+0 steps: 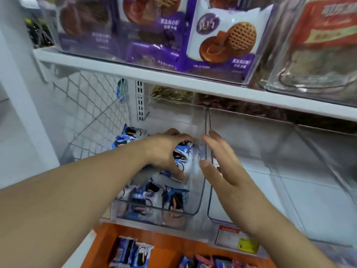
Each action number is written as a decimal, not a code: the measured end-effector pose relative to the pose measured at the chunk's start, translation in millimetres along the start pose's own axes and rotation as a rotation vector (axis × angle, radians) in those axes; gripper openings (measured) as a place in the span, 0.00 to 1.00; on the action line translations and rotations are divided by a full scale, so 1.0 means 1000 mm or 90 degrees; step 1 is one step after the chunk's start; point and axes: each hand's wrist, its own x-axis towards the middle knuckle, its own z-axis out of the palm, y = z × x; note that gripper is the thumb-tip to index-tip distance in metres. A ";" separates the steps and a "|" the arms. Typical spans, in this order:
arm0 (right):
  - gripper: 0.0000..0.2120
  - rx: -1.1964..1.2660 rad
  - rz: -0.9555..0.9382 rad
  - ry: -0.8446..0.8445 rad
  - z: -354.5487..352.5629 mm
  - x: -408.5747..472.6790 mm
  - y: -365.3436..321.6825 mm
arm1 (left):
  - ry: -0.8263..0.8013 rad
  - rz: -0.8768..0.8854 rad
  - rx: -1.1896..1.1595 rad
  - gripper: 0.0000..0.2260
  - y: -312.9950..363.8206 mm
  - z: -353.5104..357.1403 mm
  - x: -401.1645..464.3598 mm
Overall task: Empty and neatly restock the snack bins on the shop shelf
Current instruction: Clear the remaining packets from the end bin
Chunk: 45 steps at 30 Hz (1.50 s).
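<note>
The left hand reaches into the clear bin on the lower shelf, fingers curled over blue-white snack packs piled inside. The right hand hovers just beside it at the bin's right wall, fingers straight and spread, holding nothing.

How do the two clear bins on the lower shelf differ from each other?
The left bin holds blue-and-white snack packets; the right bin shows none. The left hand reaches into the left bin and grips packets; the right hand is open at the right bin's near wall. Both are clear plastic, side by side.
</note>
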 end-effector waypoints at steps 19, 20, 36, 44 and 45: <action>0.26 -0.024 -0.001 0.020 0.004 -0.005 -0.006 | 0.080 -0.043 0.014 0.43 0.009 0.015 -0.038; 0.26 -0.025 -0.001 0.021 0.004 -0.005 -0.006 | 0.100 -0.041 0.001 0.42 0.009 0.015 -0.038; 0.27 -0.030 -0.007 0.043 0.004 -0.004 -0.004 | 0.416 -0.009 -0.484 0.21 0.050 -0.027 -0.140; 0.26 -0.072 0.010 0.043 0.004 -0.002 -0.011 | 0.264 0.074 -0.253 0.24 0.065 0.046 -0.249; 0.26 -0.076 0.009 0.045 0.006 -0.003 -0.011 | 0.209 0.061 -0.233 0.26 0.057 0.069 -0.250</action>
